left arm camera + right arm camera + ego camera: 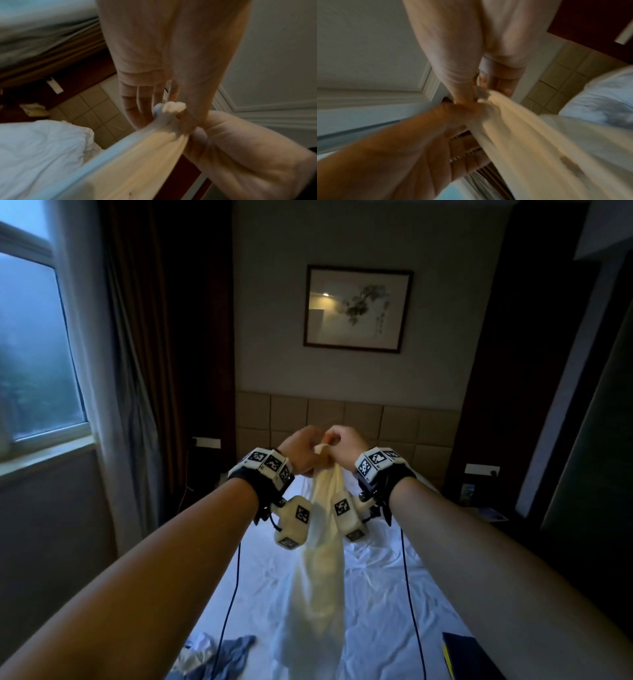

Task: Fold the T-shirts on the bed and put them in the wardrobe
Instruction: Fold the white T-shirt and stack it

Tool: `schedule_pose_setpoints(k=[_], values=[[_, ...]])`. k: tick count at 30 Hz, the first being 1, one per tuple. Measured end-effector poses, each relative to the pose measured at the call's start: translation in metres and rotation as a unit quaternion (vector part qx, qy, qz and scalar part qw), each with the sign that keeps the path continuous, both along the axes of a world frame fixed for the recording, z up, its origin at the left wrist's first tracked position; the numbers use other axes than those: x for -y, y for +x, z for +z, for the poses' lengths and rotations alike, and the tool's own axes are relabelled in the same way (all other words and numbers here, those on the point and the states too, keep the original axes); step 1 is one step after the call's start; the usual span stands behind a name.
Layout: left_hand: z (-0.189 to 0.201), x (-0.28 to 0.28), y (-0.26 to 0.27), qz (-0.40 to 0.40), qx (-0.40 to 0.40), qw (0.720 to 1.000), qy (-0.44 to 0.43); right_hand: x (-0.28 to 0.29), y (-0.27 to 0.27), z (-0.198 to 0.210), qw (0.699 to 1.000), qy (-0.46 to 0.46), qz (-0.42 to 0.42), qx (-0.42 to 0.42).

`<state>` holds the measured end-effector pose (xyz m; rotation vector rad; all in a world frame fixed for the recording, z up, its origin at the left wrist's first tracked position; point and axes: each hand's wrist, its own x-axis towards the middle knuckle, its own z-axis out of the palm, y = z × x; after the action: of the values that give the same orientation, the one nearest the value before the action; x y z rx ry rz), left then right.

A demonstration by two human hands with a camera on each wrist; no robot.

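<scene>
I have both hands up at the centre of the head view, close together, touching or almost touching, and both pinching the same bunched top end of the cream T-shirt [320, 570]. My left hand [299, 451] has its fingers curled round the cloth, and my right hand [344, 445] grips a small tuft of it just beside the left. The shirt hangs from that one point as a narrow rope down the middle of the frame, its lower end reaching the white bed [383, 594] near the bottom edge.

To do this step well, I judge I should not fold from this gathered state. I would keep one hand fixed, slide the other along the edge until I find a second corner or shoulder, then draw the hands apart so the shirt opens flat before I lay it on the sheet. Pulling too fast could twist the cloth further.

In the left wrist view the tuft pokes out at centre, with fingers [137, 102] behind it; both wrist views are blurred, so I cannot tell which part of the shirt I hold.

A bluish garment [236, 648] lies crumpled at the lower left of the bed, well apart from my hands, not yet folded.
</scene>
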<state>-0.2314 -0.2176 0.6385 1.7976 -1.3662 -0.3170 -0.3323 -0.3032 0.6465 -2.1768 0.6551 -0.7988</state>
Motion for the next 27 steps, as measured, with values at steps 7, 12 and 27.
schedule_pose_setpoints(k=[7,12,27], values=[[0.032,-0.001,0.025,-0.02,0.046,0.997,0.061,0.008,0.012,0.024,0.994,-0.085,0.023,-0.062],[0.038,0.007,0.048,0.042,0.054,0.994,0.082,0.013,0.03,0.027,0.98,-0.138,0.014,-0.142],[0.045,0.013,0.1,0.059,0.192,0.974,0.103,0.017,0.054,0.018,0.994,-0.021,-0.004,-0.11]])
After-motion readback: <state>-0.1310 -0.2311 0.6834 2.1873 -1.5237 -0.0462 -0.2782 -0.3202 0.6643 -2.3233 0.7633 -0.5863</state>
